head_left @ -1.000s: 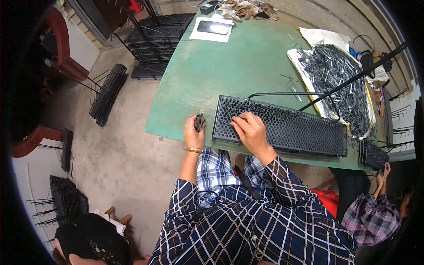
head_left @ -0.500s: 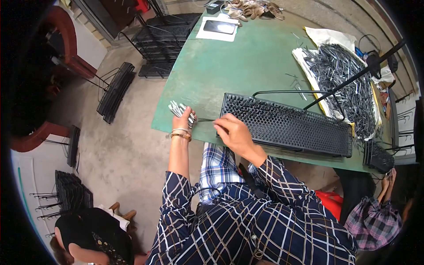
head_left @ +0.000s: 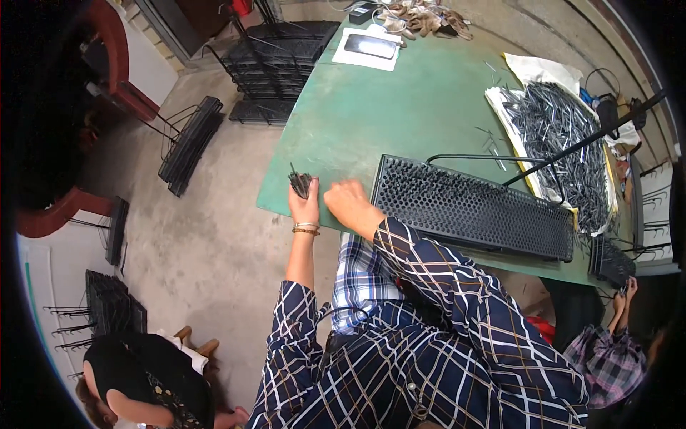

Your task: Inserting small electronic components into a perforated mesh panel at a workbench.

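My left hand [head_left: 305, 206] is closed around a bundle of thin metal pins [head_left: 299, 183], whose dark ends stick up and away from me. My right hand [head_left: 350, 203] hovers just right of it over the table edge, fingers curled inward. Whatever those fingers pinch is hidden. To the right lies a long black perforated block [head_left: 471, 207] with rows of holes. Pins or pegs stand up densely at its left end and along its far side. A black wire frame [head_left: 486, 157] rises from its far edge.
The green table [head_left: 357, 107] bears an opened white sack [head_left: 511, 139] heaped with dark pins, a phone [head_left: 371, 46] on white paper, and gloves [head_left: 421, 18]. More black racks [head_left: 189, 146] stand on the floor. One person [head_left: 153, 382] is at lower left, another [head_left: 607, 357] at right.
My right hand has moved left, close to my left hand; the dark pin visible in its fingers before is out of sight. The bundle's pale ends no longer show; dark ends do.
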### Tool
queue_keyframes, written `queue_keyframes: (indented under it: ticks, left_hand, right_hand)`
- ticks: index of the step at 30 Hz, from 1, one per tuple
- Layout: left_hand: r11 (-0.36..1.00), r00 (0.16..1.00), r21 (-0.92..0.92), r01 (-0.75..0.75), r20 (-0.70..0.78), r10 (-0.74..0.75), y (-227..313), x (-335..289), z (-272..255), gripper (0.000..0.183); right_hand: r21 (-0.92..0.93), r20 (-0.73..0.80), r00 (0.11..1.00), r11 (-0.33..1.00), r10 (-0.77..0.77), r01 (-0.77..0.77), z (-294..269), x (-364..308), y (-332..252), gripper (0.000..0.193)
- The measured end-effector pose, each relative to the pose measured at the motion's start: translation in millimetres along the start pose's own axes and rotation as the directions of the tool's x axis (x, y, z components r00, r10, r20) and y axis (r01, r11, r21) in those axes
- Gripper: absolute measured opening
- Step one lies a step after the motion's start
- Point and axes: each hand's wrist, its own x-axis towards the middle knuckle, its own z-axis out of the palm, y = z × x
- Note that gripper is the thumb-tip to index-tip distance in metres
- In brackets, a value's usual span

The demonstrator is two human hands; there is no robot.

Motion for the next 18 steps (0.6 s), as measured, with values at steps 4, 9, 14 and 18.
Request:
queue_keyframes:
  ticks: [4, 9, 14, 18]
  left_hand:
    - [0.997, 0.997, -0.026, -0.068, 0.046, 0.069, 18, -4, 11, 0.02]
    - [0.843, 0.927, -0.386, 0.374, 0.156, -0.34, 46, -1, -10, 0.017]
    - [0.548, 0.756, -0.524, 0.651, 0.507, -0.414, 92, -41, -23, 0.014]
    - [0.145, 0.608, -0.608, 0.781, 0.684, -0.404, 89, -92, -17, 0.012]
  right_hand:
    - [0.046, -0.008, 1.0, 0.999, -0.014, 0.014, -3, -4, 9, 0.013]
    - [0.8, -0.076, 0.966, 0.594, 0.247, -0.089, -48, -16, 11, 0.024]
    - [0.991, 0.058, 0.934, 0.089, 0.353, -0.095, -86, -66, 44, 0.026]
    - [0.989, -0.004, 0.845, 0.125, 0.534, -0.075, -97, -108, 74, 0.024]
